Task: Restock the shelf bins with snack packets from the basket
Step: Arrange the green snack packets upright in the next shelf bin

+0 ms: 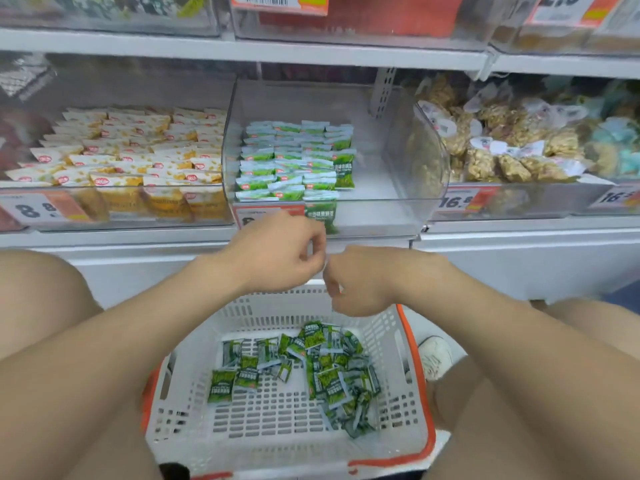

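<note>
A white basket [388,327] with orange handles sits on the floor between my knees. Several green snack packets [325,368] lie loose in it, mostly on the right. Above it, a clear shelf bin [398,188] holds neat rows of the same green packets [294,161] on its left side, and its right side is bare. My left hand [277,252] and my right hand [360,282] hover close together over the basket's far rim, just below the bin. Both have curled fingers. Motion blur and the hands' backs hide whether either holds a packet.
A bin of yellow-and-white packets [131,157] stands to the left of the green bin. To the right, a bin [502,147] holds clear bags of brown snacks. Orange price tags [460,200] line the bin fronts. A white shoe [434,355] rests right of the basket.
</note>
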`<state>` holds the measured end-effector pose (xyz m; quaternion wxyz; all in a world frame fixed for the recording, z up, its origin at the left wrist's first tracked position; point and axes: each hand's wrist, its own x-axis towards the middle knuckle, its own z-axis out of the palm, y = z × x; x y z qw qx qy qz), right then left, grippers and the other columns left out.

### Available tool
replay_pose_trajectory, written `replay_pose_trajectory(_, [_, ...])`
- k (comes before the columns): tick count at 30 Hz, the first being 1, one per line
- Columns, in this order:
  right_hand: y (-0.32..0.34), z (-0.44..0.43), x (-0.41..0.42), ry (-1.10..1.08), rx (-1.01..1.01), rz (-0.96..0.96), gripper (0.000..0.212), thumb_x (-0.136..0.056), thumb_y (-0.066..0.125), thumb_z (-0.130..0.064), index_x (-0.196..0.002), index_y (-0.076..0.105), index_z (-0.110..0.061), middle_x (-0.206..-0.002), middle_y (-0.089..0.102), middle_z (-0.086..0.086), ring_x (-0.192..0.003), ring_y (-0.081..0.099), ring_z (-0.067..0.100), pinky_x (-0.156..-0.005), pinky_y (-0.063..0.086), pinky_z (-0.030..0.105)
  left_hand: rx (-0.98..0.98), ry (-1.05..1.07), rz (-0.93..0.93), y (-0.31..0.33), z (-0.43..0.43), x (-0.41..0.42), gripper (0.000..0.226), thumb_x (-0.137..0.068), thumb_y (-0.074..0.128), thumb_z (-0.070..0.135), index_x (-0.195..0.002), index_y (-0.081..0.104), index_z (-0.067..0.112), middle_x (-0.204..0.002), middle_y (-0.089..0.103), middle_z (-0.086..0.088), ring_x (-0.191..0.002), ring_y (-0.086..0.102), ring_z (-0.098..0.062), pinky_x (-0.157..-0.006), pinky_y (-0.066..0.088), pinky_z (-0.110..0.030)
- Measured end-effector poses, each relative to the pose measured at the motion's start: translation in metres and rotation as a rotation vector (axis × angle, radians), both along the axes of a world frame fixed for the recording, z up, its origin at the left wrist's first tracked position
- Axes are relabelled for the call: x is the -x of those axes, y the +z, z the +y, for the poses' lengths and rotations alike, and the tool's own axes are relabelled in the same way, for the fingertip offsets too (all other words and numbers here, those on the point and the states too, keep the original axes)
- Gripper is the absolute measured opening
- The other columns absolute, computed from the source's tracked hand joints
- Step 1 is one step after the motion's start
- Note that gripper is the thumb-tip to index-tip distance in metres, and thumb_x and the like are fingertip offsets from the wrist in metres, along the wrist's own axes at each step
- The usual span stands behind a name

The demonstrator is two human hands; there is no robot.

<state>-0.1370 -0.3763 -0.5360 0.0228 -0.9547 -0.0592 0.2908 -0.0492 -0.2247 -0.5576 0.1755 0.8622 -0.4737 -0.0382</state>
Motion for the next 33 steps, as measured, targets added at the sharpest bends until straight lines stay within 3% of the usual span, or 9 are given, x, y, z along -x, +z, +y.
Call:
replay_pose_trajectory(3, [-0.046,0.006,0.014,0.067,0.058,0.133,0.017,-0.09,0.053,-0.022,-0.094,0.069,-0.015,-0.097,0.067,0.006,-0.09,0.067,0.028,-0.084,0.06,0.045,-0.371,-0.128,0.115,-0.047,-0.006,0.013,0.015,-0.096,0.053,0.032,-0.101,0.067,0.03,-0.09,0.07,0.006,-0.079,0.058,-0.018,-0.068,0.05,-0.034])
replay_pose_trajectory(6, [-0.084,0.008,0.026,0.139,0.116,0.264,0.019,-0.095,0.051,-0.016,-0.077,0.051,-0.019,-0.085,0.058,0.003,-0.076,0.059,0.025,-0.073,0.057,0.041,-0.568,-0.186,0.18,-0.099,-0.015,0.028,0.021,-0.098,0.045,0.029,-0.093,0.065,0.022,-0.091,0.068,0.0,-0.082,0.064,-0.024,-0.071,0.055,-0.037])
replay_pose_trajectory(10, [-0.115,0.0,0.04,0.153,0.193,0.338,0.011,-0.096,0.052,-0.012,-0.097,0.063,-0.013,-0.087,0.055,0.002,-0.064,0.048,0.018,-0.054,0.042,0.031,-0.804,-0.237,0.167,-0.167,-0.033,0.046,0.022,-0.1,0.046,0.016,-0.082,0.06,0.015,-0.081,0.061,-0.005,-0.068,0.058,-0.025,-0.059,0.051,-0.038])
replay_pose_trajectory(14, [-0.131,-0.011,0.048,0.177,0.229,0.375,0.013,-0.097,0.054,-0.012,-0.109,0.059,-0.014,-0.095,0.057,0.002,-0.07,0.054,0.017,-0.059,0.049,0.031,-0.943,-0.33,0.228,-0.237,-0.049,0.063,0.021,-0.101,0.046,0.009,-0.103,0.067,0.009,-0.096,0.065,-0.007,-0.076,0.061,-0.026,-0.062,0.056,-0.041])
replay_pose_trajectory(16, [-0.137,-0.015,0.047,0.202,0.246,0.374,0.005,-0.098,0.054,-0.01,-0.097,0.057,-0.015,-0.091,0.054,0.001,-0.066,0.05,0.015,-0.056,0.046,0.03,-0.92,-0.329,0.287,-0.273,-0.05,0.07,0.027,-0.1,0.05,0.011,-0.125,0.062,0.009,-0.125,0.062,-0.013,-0.093,0.065,-0.029,-0.071,0.057,-0.044])
replay_pose_trajectory(19, [-0.143,-0.022,0.043,0.194,0.23,0.373,0.011,-0.098,0.052,-0.009,-0.09,0.053,-0.016,-0.088,0.052,0.001,-0.063,0.047,0.015,-0.054,0.043,0.029,-0.779,-0.213,0.404,-0.322,-0.05,0.083,0.062,-0.098,0.057,0.012,-0.154,0.032,0.014,-0.159,0.027,-0.015,-0.11,0.061,-0.036,-0.082,0.056,-0.047])
replay_pose_trajectory(23, [-0.145,-0.029,0.037,0.179,0.195,0.328,0.007,-0.098,0.053,-0.009,-0.097,0.056,-0.015,-0.087,0.051,0.001,-0.063,0.047,0.014,-0.052,0.04,0.028,-0.663,-0.057,0.472,-0.358,-0.056,0.1,0.07,-0.1,0.062,0.013,-0.155,0.021,0.003,-0.158,0.021,-0.025,-0.123,0.052,-0.039,-0.097,0.049,-0.044])
replay_pose_trajectory(27, [-0.145,-0.033,0.029,0.156,0.172,0.279,0.017,-0.096,0.055,-0.008,-0.11,0.063,-0.014,-0.102,0.059,0.003,-0.064,0.049,0.013,-0.049,0.036,0.028,-0.6,0.098,0.456,-0.373,-0.064,0.108,0.073,-0.097,0.066,0.008,-0.155,0.023,-0.001,-0.158,0.024,-0.026,-0.136,0.042,-0.037,-0.084,0.051,-0.036])
replay_pose_trajectory(33, [-0.146,-0.029,0.028,0.143,0.151,0.247,0.027,-0.097,0.057,-0.011,-0.124,0.061,-0.015,-0.094,0.052,0.001,-0.065,0.046,0.014,-0.049,0.035,0.029,-0.606,0.205,0.472,-0.383,-0.063,0.102,0.06,-0.093,0.071,0.013,-0.145,0.041,0.006,-0.149,0.036,-0.024,-0.101,0.059,-0.035,-0.075,0.05,-0.041])
